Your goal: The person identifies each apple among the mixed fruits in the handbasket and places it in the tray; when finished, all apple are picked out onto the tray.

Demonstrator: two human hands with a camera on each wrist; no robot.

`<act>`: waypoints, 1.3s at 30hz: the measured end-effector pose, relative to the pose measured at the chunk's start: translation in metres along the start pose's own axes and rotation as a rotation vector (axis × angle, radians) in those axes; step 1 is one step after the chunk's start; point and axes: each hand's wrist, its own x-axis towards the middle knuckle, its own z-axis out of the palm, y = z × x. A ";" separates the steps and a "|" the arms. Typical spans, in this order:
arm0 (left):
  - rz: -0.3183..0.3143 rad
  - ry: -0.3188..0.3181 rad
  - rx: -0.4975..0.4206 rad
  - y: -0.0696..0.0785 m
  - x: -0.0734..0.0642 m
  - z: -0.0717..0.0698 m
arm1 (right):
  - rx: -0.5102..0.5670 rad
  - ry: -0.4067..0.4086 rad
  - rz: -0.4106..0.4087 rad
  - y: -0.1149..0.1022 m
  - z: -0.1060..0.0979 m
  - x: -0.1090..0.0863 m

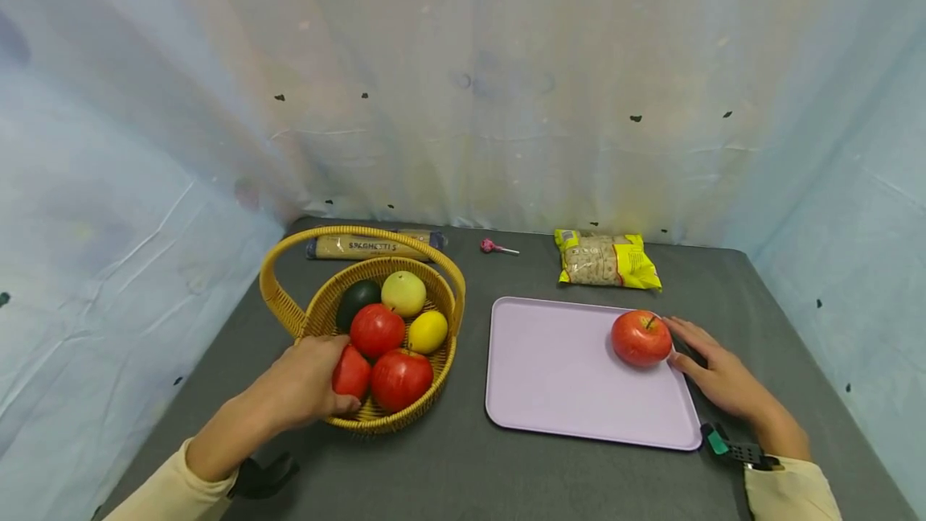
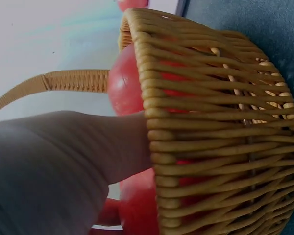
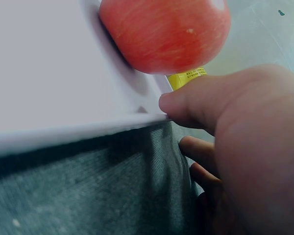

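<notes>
Cream cloth sleeves (image 1: 792, 490) are lying nearest the camera. At the left, the person's left hand (image 1: 307, 380) is gripping a smooth, red, round fruit (image 1: 351, 374) — fingers and thumb curling round it — at eight o'clock inside the yellow woven wicker basket (image 2: 220, 132). The right hand (image 1: 723, 380) is resting at three o'clock of the flat, lilac, rectangular tray (image 1: 564, 368), its fingers lying loose and holding nothing, its thumb touching the rim. Work between basket and tray is seemingly only partway along: one glossy red apple (image 1: 641, 338) is sitting at the tray's two o'clock, while five other fruits (image 1: 377, 330) are lying around the gripped one — not yet lifted clear.
</notes>
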 end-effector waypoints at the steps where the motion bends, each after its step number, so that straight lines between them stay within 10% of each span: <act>1: -0.005 0.005 0.003 0.001 -0.001 -0.001 | -0.001 0.000 -0.003 0.000 0.000 0.000; 10: 0.001 0.153 -0.041 0.026 -0.015 -0.029 | -0.021 -0.002 0.006 -0.002 -0.004 -0.002; 18: 0.234 0.248 -0.235 0.060 -0.012 -0.035 | -0.015 -0.012 0.026 -0.002 -0.006 -0.002; 39: 0.588 0.080 -0.507 0.159 0.051 -0.006 | 0.013 0.012 -0.020 0.001 0.002 -0.002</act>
